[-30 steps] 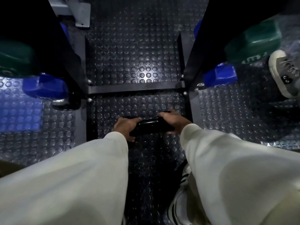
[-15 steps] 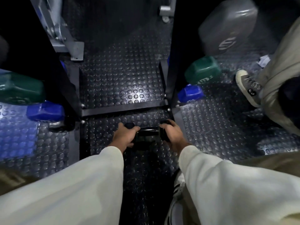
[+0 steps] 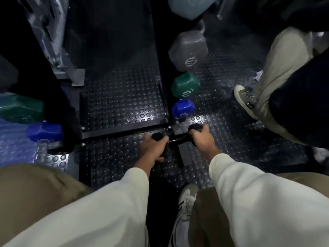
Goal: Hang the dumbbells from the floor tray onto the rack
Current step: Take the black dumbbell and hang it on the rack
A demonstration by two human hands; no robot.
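Note:
A black dumbbell hangs level just above the studded floor, in front of the rack's black base bar. My left hand grips its left head and my right hand grips its right head, so only the short handle shows between them. On the rack's right side hang a blue dumbbell, a green one and a grey one, rising in size. Blue and green heads show on the left side.
Another person's leg and grey sneaker stand close on the right. My own shoe is below the dumbbell. A grey metal frame foot stands at the back left. Studded rubber floor lies inside the rack base.
The dumbbell and both hands have shifted right and slightly up, now near the rack's right upright. My view has tilted up, showing more hung dumbbells and the other person's leg.

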